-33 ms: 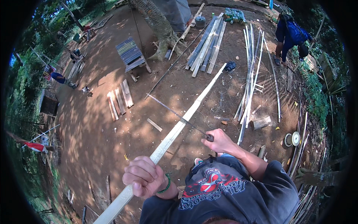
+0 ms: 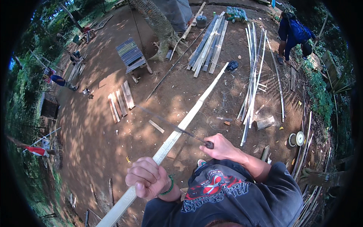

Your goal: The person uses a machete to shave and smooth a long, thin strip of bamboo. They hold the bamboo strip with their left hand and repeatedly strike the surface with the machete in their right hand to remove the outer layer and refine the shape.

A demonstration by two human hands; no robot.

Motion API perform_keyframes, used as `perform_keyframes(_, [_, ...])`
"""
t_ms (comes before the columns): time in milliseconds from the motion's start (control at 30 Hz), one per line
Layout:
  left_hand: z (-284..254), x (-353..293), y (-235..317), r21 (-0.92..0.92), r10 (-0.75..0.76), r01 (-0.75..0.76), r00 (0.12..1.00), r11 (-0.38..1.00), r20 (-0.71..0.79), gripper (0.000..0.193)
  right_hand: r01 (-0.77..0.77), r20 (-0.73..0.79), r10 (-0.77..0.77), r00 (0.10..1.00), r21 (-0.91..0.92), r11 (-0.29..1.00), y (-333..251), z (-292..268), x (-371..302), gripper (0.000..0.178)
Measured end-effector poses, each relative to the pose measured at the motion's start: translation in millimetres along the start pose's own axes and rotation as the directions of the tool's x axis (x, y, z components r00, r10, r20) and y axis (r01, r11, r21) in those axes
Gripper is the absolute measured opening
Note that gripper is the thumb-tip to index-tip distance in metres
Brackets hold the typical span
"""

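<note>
Left hand: the left hand [image 2: 148,178] is closed in a fist around the long pale bamboo strip [image 2: 177,134], gripping it near its lower end; a green band sits on the wrist.
Right hand: the right hand [image 2: 220,148] is closed around the dark handle of a long thin blade [image 2: 166,123]; knuckles face up.
Bamboo strip: runs diagonally from the lower left edge of the view, through the left fist, up and to the right; its far end lies on the dirt ground [image 2: 98,125] just beside a small dark bundle [image 2: 232,66].
Blade: extends from the right hand up and to the left, crossing over the strip; the metal looks motion-blurred, so contact with the strip cannot be told.
Near ground: a short offcut [image 2: 156,126] lies left of the strip; a set of short flat planks [image 2: 121,100] lies farther left.
Far ground: a pile of grey split poles [image 2: 208,43] sits by a tree base [image 2: 162,30]; a spread of thin pale slats [image 2: 253,72] lies to its right; a small slatted bench [image 2: 131,55] stands to its left.
Other person: a person in blue [image 2: 293,34] bends over at upper right, well apart.
Right edge: round spools [image 2: 297,139] on the ground.
</note>
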State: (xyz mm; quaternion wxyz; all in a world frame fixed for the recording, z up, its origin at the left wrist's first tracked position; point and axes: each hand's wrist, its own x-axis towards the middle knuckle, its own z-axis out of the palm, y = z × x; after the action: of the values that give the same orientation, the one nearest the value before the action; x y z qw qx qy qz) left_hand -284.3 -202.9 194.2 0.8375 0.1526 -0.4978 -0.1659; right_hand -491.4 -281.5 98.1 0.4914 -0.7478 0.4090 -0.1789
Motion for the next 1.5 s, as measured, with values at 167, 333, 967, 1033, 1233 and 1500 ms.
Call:
perform_keyframes(167, [10,-2,-4,-0.018,0.009,-0.012,0.993,1.000,-0.118,0.034,0.170,-0.148,-0.181,0.972,-0.085,0.982,57,16,8,0.018])
perform_keyframes(333, [17,0,-3,0.056,-0.024,0.023,1.000,0.998,0.017,0.033,-0.449,-0.202,0.416,0.887,-0.164,0.878,155,-42,36,0.028])
perform_keyframes(967, [4,2,0,-0.028,0.012,-0.007,0.983,1.000,0.185,0.031,0.090,0.042,-0.081,0.996,-0.305,0.948,89,-42,21,0.027])
perform_keyframes(1033, [5,5,-2,-0.050,0.011,-0.001,0.980,0.999,0.199,0.031,-0.126,0.018,0.135,0.991,-0.245,0.961,111,-48,28,0.027])
perform_keyframes(1233, [-2,-7,10,-0.096,0.006,0.006,0.992,0.995,0.126,0.032,-0.441,-0.214,0.403,0.890,-0.174,0.881,220,-56,42,0.031])
perform_keyframes(1500, [-11,5,22,-0.161,0.004,0.055,0.937,0.985,0.349,0.032,0.222,0.006,-0.229,0.973,-0.275,0.936,104,-35,29,0.023])
